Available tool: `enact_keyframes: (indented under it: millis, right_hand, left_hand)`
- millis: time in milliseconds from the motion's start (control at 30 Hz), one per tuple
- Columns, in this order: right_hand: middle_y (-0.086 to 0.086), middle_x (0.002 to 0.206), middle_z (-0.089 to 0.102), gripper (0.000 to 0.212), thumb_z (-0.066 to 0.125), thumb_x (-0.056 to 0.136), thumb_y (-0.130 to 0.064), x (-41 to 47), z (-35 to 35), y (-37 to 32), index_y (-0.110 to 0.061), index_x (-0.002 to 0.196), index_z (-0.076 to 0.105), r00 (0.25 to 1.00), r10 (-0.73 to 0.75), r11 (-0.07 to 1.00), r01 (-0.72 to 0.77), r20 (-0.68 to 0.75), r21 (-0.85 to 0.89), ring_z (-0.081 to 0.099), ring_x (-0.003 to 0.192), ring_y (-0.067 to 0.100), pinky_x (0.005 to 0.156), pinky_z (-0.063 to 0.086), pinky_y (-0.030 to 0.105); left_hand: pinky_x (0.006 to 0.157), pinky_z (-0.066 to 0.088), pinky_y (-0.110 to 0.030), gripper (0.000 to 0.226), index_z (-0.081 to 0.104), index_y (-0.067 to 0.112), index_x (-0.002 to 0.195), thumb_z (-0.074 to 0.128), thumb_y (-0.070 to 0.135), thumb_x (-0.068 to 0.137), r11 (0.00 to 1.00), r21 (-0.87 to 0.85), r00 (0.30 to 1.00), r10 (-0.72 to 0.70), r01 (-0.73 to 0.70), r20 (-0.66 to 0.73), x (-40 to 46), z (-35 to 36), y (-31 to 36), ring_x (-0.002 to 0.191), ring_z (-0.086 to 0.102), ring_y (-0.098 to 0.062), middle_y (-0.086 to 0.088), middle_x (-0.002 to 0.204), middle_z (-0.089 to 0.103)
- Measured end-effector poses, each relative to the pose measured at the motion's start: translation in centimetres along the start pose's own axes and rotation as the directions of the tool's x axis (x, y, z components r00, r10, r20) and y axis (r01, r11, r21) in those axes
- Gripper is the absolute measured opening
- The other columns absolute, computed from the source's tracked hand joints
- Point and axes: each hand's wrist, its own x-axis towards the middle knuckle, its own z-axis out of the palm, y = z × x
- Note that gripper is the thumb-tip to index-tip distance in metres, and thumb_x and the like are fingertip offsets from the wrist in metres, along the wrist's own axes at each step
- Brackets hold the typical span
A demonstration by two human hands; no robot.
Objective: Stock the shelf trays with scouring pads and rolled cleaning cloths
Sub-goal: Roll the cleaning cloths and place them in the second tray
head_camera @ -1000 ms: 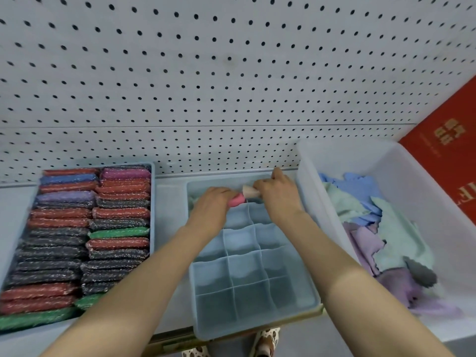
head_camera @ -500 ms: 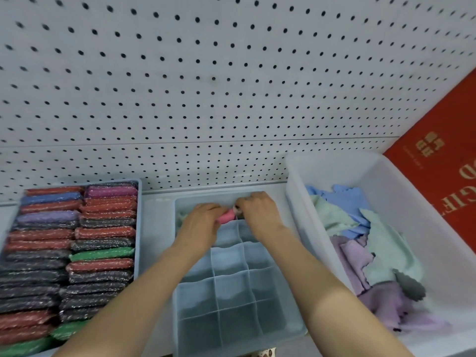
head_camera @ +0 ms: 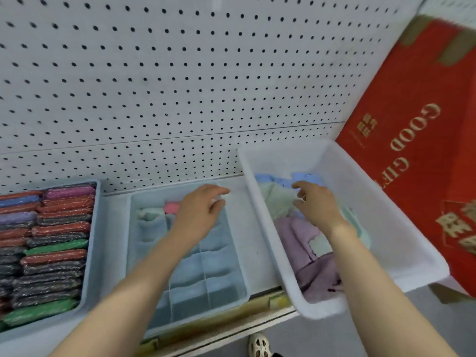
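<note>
White pegboard [head_camera: 180, 86] is seen backing a pale shelf [head_camera: 113, 228], on which three containers are ranged from left edge to right edge.

Item 1, left end of shelf: a blue-grey tray [head_camera: 88, 253], filled with scouring pads [head_camera: 51, 243] packed on edge in two columns; red, dark grey, green, purple and blue pads are noted.

Item 2, middle of shelf: a translucent divided tray [head_camera: 237, 253], partitioned into a grid of small compartments. In the back row a pale green rolled cloth [head_camera: 150, 213] is lodged in the back-left compartment, and a pink rolled cloth [head_camera: 171, 207] in the compartment just beside it. The left hand [head_camera: 198, 213] is held over the back-right part of this tray with fingers loosely extended and nothing gripped; whether the fingertips touch the tray cannot be told because of blur.

Item 3, right end of shelf: a white bin [head_camera: 386, 240], overhanging the shelf's front edge and holding loose cloths [head_camera: 304, 240] in blue, mint green and lilac. The right hand [head_camera: 315, 204] is placed inside the bin above the cloths near its back wall, fingers relaxed and slightly bent, no cloth grasped.

Further noted: a red gift box [head_camera: 417, 140] printed in gold is stood against the bin's right side. Below the shelf's front edge, a light-coloured shoe [head_camera: 258, 346] is visible on the floor.
</note>
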Motion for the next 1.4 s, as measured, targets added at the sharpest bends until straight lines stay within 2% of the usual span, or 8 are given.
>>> enact_keyframes:
  millis: [100, 167, 267, 467, 700, 900, 1267, 1400]
  right_hand:
    - [0.008, 0.12, 0.063, 0.051, 0.065, 0.088, -0.03, 2.1, 1.3, 1.5, -0.014, 0.134, 0.051, 0.975, 0.074, 0.992, -0.095, 0.211, 0.088, 0.058, 0.11, 0.028, 0.086, 0.044, 0.033]
    - [0.005, 0.086, 0.061, 0.017, 0.067, 0.086, -0.028, 3.5, 1.8, 1.5, -0.015, 0.093, 0.06, 0.966, 0.063, 0.99, -0.092, 0.251, 0.108, 0.058, 0.086, 0.025, 0.067, 0.04, 0.031]
    - [-0.002, 0.054, 0.044, 0.038, 0.069, 0.083, -0.019, 5.2, 1.0, 1.5, -0.018, 0.054, 0.043, 0.981, -0.005, 0.98, -0.034, 0.195, 0.197, 0.043, 0.054, 0.014, 0.049, 0.03, 0.027]
    - [-0.003, 0.069, 0.054, 0.018, 0.073, 0.086, -0.021, 5.2, -5.8, -1.1, -0.014, 0.074, 0.062, 0.961, -0.239, 0.666, 0.055, 0.143, 0.744, 0.044, 0.062, 0.009, 0.059, 0.035, 0.021]
    - [-0.006, 0.084, 0.07, 0.007, 0.07, 0.087, -0.008, 2.3, -14.8, -4.3, -0.009, 0.094, 0.071, 0.753, -0.619, 0.577, 0.241, 0.225, 0.78, 0.063, 0.075, 0.007, 0.068, 0.049, 0.021]
    - [-0.002, 0.081, 0.067, 0.023, 0.073, 0.081, 0.002, 1.7, -17.2, -4.8, -0.018, 0.091, 0.071, 0.793, -0.604, 0.499, 0.298, 0.081, 0.814, 0.059, 0.073, 0.014, 0.067, 0.047, 0.026]
    - [-0.003, 0.066, 0.063, 0.033, 0.071, 0.085, -0.006, -0.3, -15.8, -8.3, -0.015, 0.116, 0.064, 0.893, -0.434, 0.22, 0.23, -0.116, 0.948, 0.058, 0.064, 0.01, 0.063, 0.047, 0.021]
    - [0.003, 0.083, 0.071, 0.036, 0.061, 0.09, 0.003, -1.3, -16.3, -10.4, -0.016, 0.122, 0.061, 0.79, -0.595, 0.177, 0.306, -0.146, 0.935, 0.066, 0.08, 0.019, 0.073, 0.052, 0.027]
  left_hand:
    - [0.094, 0.048, -0.032, 0.027, 0.069, 0.019, 0.116, 0.063, 0.011, 0.091, 0.999, -0.04, 1.0, 0.022, -0.022, -0.003, 0.5, 2.2, 3.5, 0.103, 0.062, -0.019, -0.002, 0.116, 0.065]
    - [0.094, 0.048, -0.033, 0.027, 0.068, 0.019, 0.117, 0.062, 0.012, 0.091, 0.999, -0.03, 1.0, 0.016, -0.017, -0.015, 0.7, 3.3, 5.0, 0.104, 0.061, -0.018, -0.001, 0.117, 0.065]
    - [0.095, 0.048, -0.033, 0.028, 0.068, 0.018, 0.118, 0.063, 0.011, 0.091, 1.0, -0.008, 0.999, -0.017, 0.016, -0.036, 1.1, 4.1, 6.1, 0.106, 0.061, -0.019, -0.002, 0.117, 0.065]
    - [0.094, 0.049, -0.033, 0.046, 0.056, 0.025, 0.132, 0.069, 0.024, 0.088, 0.998, -0.034, 0.991, -0.06, 0.056, -0.116, 2.2, 4.2, 8.4, 0.106, 0.057, -0.008, 0.006, 0.126, 0.058]
    - [0.108, 0.036, -0.024, 0.078, 0.037, 0.042, 0.141, 0.08, 0.033, 0.076, 0.951, -0.308, 1.0, 0.01, -0.011, -0.006, 5.4, 1.0, 15.4, 0.128, 0.044, 0.003, 0.018, 0.139, 0.05]
    - [0.063, 0.047, -0.025, 0.011, 0.067, 0.023, 0.082, 0.078, 0.022, 0.081, 0.875, -0.482, 0.999, -0.032, 0.03, 0.003, 5.8, -2.4, 16.9, 0.067, 0.057, -0.003, 0.015, 0.07, 0.062]
    - [0.064, 0.041, -0.027, 0.033, 0.056, 0.007, 0.086, 0.075, 0.032, 0.077, 0.867, -0.498, 1.0, -0.018, 0.012, -0.008, 3.5, -6.3, 15.6, 0.07, 0.053, -0.01, 0.004, 0.075, 0.057]
    - [0.081, 0.048, -0.027, 0.037, 0.062, 0.021, 0.109, 0.061, 0.051, 0.087, 0.846, -0.529, 0.992, -0.006, 0.074, 0.128, 2.4, -8.9, 15.4, 0.088, 0.065, -0.006, 0.011, 0.094, 0.069]
